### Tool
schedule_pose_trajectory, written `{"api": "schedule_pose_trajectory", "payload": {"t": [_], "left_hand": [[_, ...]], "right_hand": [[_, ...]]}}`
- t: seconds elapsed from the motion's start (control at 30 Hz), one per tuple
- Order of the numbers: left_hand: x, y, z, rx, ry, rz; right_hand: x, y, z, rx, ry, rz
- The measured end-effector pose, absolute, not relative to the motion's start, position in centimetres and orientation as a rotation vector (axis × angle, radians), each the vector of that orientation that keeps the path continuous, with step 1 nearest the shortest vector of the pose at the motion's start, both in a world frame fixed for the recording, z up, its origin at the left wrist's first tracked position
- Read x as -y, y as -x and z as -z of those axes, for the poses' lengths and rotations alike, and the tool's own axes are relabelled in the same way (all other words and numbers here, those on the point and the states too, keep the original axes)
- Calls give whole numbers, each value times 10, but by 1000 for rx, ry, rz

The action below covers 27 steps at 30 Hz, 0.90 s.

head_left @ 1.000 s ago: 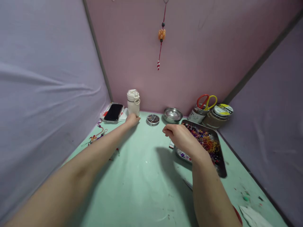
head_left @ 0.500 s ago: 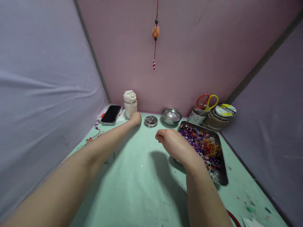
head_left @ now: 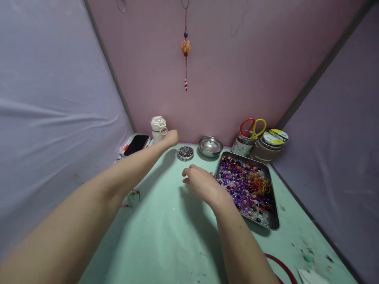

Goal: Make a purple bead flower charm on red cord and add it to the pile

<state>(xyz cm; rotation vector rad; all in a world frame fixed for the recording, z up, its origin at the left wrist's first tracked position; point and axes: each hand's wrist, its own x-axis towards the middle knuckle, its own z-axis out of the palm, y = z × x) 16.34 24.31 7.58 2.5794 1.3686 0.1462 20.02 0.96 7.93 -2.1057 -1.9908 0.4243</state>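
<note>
mint table (head_left: pixel 166 228), tin (head_left: pixel 185 152) between hands (head_left: pixel 171 138) (head_left: pixel 199 183)

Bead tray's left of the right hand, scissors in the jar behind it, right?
No. The head view shows the tray right of the right hand, not left. The scissors do stand in the jar behind it.

The left hand (head_left: pixel 171 139) curls away, fingertips out of sight; whether it touches the white bottle (head_left: pixel 158 127) just beside it I cannot tell. Its forearm covers part of the phone (head_left: pixel 134 144) and some small trinkets (head_left: pixel 130 196). The right hand (head_left: pixel 203 184) lies palm down, underside hidden. Behind its wrist, a red cord (head_left: pixel 281 266) and white paper (head_left: pixel 310 276) are cut off.
</note>
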Motion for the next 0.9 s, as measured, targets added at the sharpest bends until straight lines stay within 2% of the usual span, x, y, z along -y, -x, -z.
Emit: {"api": "schedule_pose_trajectory", "payload": {"t": [0.2, 0.5, 0.63, 0.8, 0.9], "left_hand": [[-221, -176, -105, -1177, -2672, -281], [-141, -165, -143, -593, -2826, -308], [-110, -153, -153, -383, -2871, -296], [-93, -139, -166, -403, -2826, -351], [-103, -130, -161, -492, -2775, -525]], "right_hand": [[-6, -220, -79, 1846, 2099, -335], [-4, -258, -80, 1275, 1961, 103], [-4, -262, -83, 1279, 1798, 52], [1, -260, -92, 1342, 1657, -64], [6, -260, -95, 1316, 1612, -192]]}}
